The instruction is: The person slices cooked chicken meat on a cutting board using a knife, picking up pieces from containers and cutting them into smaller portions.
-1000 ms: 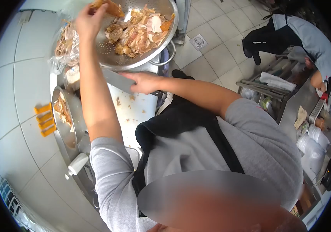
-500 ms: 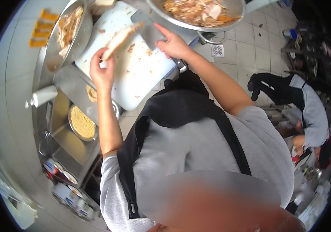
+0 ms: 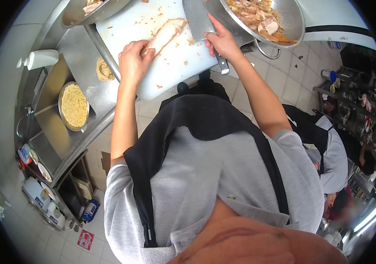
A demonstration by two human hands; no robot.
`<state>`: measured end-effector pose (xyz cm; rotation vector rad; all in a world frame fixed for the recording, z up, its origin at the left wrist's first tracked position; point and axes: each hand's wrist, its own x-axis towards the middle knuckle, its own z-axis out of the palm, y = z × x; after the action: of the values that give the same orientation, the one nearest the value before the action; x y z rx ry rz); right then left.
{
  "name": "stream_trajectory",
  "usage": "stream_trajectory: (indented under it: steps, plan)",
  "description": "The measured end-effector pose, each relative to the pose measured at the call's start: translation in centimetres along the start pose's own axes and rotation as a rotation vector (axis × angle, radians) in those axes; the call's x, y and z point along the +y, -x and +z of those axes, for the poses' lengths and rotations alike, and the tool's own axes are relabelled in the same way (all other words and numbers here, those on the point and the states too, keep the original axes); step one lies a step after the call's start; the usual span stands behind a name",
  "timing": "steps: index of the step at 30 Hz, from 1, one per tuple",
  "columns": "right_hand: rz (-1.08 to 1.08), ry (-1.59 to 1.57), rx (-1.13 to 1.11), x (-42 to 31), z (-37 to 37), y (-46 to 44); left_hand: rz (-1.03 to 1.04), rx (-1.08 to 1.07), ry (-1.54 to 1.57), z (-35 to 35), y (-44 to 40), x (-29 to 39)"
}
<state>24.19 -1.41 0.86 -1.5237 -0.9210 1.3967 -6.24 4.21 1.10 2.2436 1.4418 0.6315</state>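
Note:
A long strip of pale cooked meat point(image 3: 167, 36) with browned edges lies on the white cutting board point(image 3: 163, 79). My left hand point(image 3: 136, 60) grips its near end, fingers curled against it. In my right hand point(image 3: 224, 43) is a cleaver point(image 3: 194, 18), held by its black handle with the index finger stretched along the blade. The blade is just right of the meat's far end. Small brown scraps are scattered over the board.
A metal colander point(image 3: 301, 22) of shredded meat stands at the right; a metal bowl point(image 3: 76, 16) with meat is at upper left. A pan of yellow crumbly food point(image 3: 74, 107), a cloth-like tan lump point(image 3: 104, 69) and a white bottle point(image 3: 42, 59) are leftward. A co-worker point(image 3: 335, 152) bends at far right.
The meat strip has come down from a raised, tilted position onto the board, with my left hand still on it. The cleaver stays in my right hand. The whole view has shifted.

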Motion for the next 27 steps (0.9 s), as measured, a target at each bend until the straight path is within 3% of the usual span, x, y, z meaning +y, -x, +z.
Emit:
stream_trajectory:
  steps: [6,9,11,13,15,19,21,23,25,27]
  plan:
    - [0.012,0.039,0.070,-1.1,0.1,3.1,0.216,0.092,-0.169,-0.5,-0.5,1.5]
    - [0.059,0.024,0.027,-1.2,0.1,4.1,0.101,0.013,-0.103,0.4,-3.4,1.9]
    - [0.052,0.033,0.022,-1.4,0.5,4.8,-0.053,-0.155,-0.059,1.5,-5.4,2.1]
    - [0.043,0.042,0.018,-1.6,0.7,4.9,-0.042,-0.201,-0.138,1.7,-6.6,2.2]
    - [0.029,0.032,0.025,-1.4,0.8,5.0,-0.294,-0.455,-0.116,1.4,-7.8,2.7]
    - [0.007,0.027,0.041,-1.3,0.4,5.3,-0.450,-0.440,0.193,2.6,-6.9,-0.6]
    - [0.020,0.027,0.080,-1.6,0.2,6.0,-0.460,-0.285,0.443,1.5,-4.9,-0.4]
    - [0.018,0.033,0.103,-1.4,-0.2,6.7,-0.347,-0.188,0.276,0.5,-3.2,0.6]
    - [0.021,0.040,0.120,-1.3,-0.4,7.5,0.366,0.027,-0.290,-0.7,-2.3,1.5]
    - [0.025,0.047,0.113,-1.6,-0.6,8.4,0.351,-0.093,-0.264,-0.3,-2.3,2.6]
